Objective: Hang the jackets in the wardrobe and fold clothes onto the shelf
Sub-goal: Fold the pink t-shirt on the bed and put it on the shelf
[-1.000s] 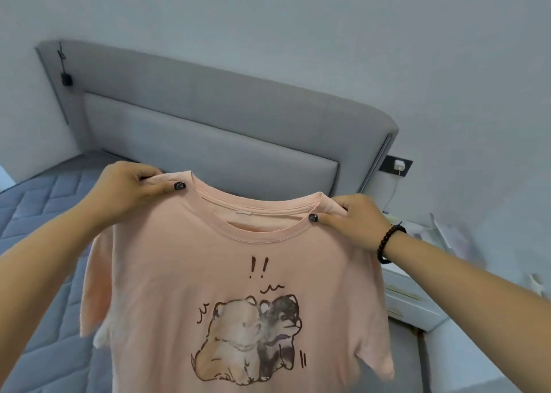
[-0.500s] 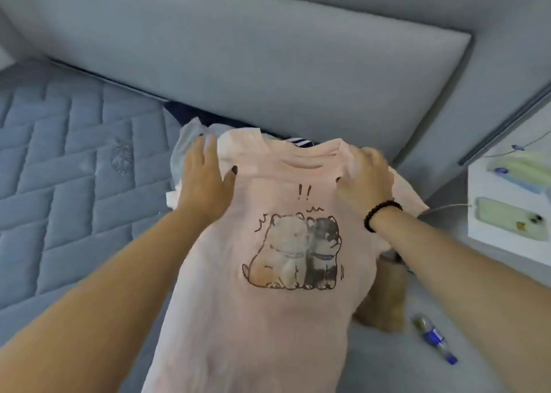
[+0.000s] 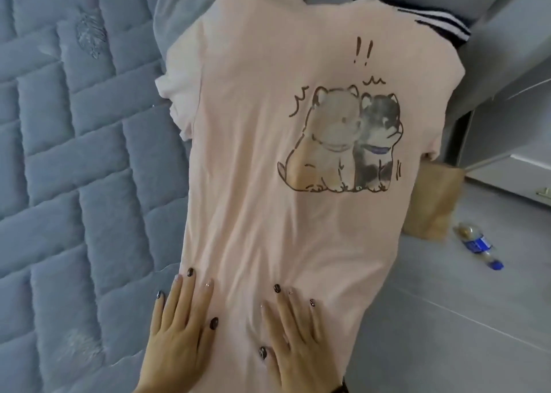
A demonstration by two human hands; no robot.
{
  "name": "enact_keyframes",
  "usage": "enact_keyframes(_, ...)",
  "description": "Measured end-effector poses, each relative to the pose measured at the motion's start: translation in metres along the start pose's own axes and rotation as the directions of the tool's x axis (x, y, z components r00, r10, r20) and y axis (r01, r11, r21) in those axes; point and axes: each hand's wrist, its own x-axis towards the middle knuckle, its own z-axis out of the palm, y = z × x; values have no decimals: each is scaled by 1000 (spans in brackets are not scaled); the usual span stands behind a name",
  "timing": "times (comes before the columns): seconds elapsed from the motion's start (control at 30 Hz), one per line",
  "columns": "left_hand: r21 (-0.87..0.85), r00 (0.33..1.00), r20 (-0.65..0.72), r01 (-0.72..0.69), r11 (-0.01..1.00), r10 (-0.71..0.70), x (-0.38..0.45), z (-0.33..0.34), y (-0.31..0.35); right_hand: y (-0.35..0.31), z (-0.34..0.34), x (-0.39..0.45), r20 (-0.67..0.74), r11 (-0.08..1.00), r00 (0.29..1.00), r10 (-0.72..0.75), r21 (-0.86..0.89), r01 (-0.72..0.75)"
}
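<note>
A pale pink T-shirt [image 3: 253, 154] with a print of two cartoon dogs lies face up along the right edge of the bed. Its collar end is far from me and its hem is near me. My left hand [image 3: 179, 330] rests flat on the shirt's lower left part, fingers straight. My right hand [image 3: 293, 333] presses flat on the lower middle of the shirt, fingers spread. Under the shirt's far end lie other clothes: a grey garment [image 3: 185, 2] and a dark navy garment with white stripes [image 3: 441, 24].
The quilted grey-blue mattress [image 3: 74, 160] fills the left. On the grey floor to the right stand a brown paper bag [image 3: 432, 202] and a lying plastic bottle with a blue label [image 3: 477, 243]. A white bedside cabinet [image 3: 515, 181] is at the right edge.
The shirt went from held up by its shoulders to lying spread on the bed. Both hands slid from the shoulders down to the lower part and now lie flat on it.
</note>
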Motion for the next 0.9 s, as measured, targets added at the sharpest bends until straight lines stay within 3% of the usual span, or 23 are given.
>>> enact_keyframes(0.23, -27, 993, -61, -107, 994, 105, -44, 17, -27, -44, 30, -41, -32, 982, 991, -127, -141, 122)
enact_keyframes(0.47, -49, 978, -123, -176, 983, 169, -45, 30, -34, -52, 33, -48, -12, 987, 988, -154, -45, 154)
enact_keyframes(0.67, -64, 973, -155, -183, 981, 171, -47, 33, -34, -58, 35, -50, -24, 982, 983, -180, -60, 178)
enact_keyframes(0.77, -66, 966, -173, -208, 976, 194, -50, 33, -35, -64, 40, -60, -105, 988, 984, -141, -69, 135)
enact_keyframes(0.83, -75, 944, -196, -284, 956, 265, -53, 29, -35, -73, 40, -68, -207, 991, 974, -93, -111, 71)
enact_keyframes(0.9, -36, 863, -200, -480, 877, 464, -58, 26, -34, -81, 36, -75, -256, 971, 963, -85, -236, 23)
